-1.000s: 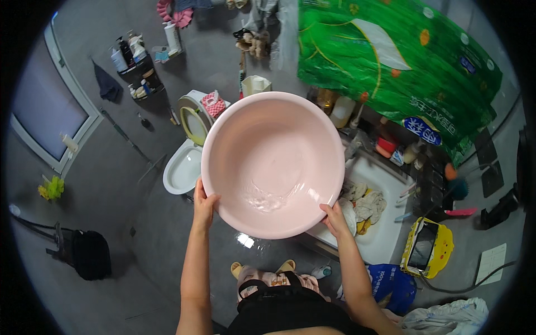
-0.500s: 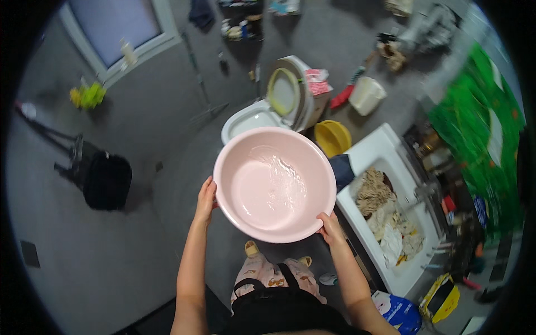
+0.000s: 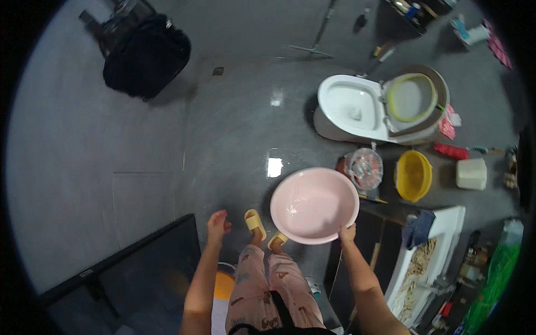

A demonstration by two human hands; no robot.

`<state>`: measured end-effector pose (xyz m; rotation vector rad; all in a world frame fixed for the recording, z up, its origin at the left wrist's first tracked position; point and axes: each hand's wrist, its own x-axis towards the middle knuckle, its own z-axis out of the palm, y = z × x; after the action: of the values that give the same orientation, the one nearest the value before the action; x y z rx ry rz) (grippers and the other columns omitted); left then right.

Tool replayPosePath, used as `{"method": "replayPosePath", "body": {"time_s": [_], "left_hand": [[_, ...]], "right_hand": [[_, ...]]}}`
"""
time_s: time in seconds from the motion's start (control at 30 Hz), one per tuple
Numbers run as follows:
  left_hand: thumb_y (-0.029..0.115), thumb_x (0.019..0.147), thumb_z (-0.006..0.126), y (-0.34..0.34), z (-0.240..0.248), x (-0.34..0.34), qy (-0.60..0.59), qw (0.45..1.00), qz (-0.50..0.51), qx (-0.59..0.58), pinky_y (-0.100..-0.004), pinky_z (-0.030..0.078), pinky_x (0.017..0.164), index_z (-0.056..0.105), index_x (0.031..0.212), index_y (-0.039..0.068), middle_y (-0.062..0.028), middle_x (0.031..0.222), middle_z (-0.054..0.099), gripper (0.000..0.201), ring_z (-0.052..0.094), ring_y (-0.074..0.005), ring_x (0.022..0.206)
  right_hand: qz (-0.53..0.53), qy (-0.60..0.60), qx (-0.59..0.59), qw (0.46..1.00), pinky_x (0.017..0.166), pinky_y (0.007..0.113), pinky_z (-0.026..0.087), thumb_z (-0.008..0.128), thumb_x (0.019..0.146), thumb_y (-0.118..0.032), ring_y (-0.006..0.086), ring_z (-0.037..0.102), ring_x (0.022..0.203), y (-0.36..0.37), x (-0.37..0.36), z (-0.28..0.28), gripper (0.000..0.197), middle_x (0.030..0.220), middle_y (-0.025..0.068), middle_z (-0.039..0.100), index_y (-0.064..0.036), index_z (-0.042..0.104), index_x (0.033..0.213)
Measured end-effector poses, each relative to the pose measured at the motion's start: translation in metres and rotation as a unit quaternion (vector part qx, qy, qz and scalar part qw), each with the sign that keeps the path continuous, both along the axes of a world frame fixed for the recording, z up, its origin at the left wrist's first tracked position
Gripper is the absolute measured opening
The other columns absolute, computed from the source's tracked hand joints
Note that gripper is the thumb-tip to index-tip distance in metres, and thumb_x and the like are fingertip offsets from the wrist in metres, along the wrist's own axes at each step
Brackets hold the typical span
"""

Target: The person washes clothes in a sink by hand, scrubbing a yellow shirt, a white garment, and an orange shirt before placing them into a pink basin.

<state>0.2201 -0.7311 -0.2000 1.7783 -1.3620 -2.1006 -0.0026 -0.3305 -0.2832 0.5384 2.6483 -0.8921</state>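
My right hand (image 3: 347,233) grips the rim of a pale pink plastic basin (image 3: 318,209) on its near right side. Glints inside the basin look like a little water. Off to the left of the basin, my left hand (image 3: 219,224) holds nothing, its fingers loosely bent and apart. Below and between my hands are my yellow slippers (image 3: 255,222) on the wet grey floor (image 3: 234,134).
A white toilet (image 3: 349,106) with raised lid stands ahead right, beside a lined bin (image 3: 365,169) and a yellow bucket (image 3: 413,176). A white sink (image 3: 455,220) holding cloths is at right. A black bag (image 3: 148,56) is far left; a dark panel (image 3: 139,273), near left.
My left hand has let go of the basin and moved away from it. The basin, now in my right hand only, is lower. My view has turned left, away from the sink.
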Motion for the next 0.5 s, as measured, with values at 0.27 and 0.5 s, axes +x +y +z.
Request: {"method": "replayPosePath", "body": {"time_s": [0.27, 0.5], "left_hand": [[0.015, 0.083, 0.048, -0.012, -0.093, 0.063, -0.036, 0.995, 0.064, 0.063, -0.0263, 0.048, 0.054, 0.053, 0.1, 0.01, -0.0012, 0.094, 0.057, 0.019, 0.055, -0.0119, 0.067], [0.015, 0.082, 0.05, -0.06, -0.114, 0.08, 0.003, 0.986, 0.159, 0.045, -0.0249, 0.047, 0.053, 0.054, 0.097, 0.009, -0.0016, 0.093, 0.057, 0.016, 0.055, -0.0114, 0.066]], "right_hand": [[0.38, -0.206, 0.288, 0.854, 0.075, 0.037, 0.046, 0.058, 0.069, -0.024, 0.0327, 0.057, 0.09, -0.133, -0.094, -0.196, 0.037, 0.1, 0.0203, 0.057, 0.0021, 0.054, 0.096], [0.198, -0.189, 0.316, 0.908, 0.082, 0.037, 0.043, 0.055, 0.074, -0.017, 0.0257, 0.055, 0.097, -0.294, -0.132, -0.16, 0.046, 0.105, 0.0148, 0.056, 0.0024, 0.039, 0.112]]}}
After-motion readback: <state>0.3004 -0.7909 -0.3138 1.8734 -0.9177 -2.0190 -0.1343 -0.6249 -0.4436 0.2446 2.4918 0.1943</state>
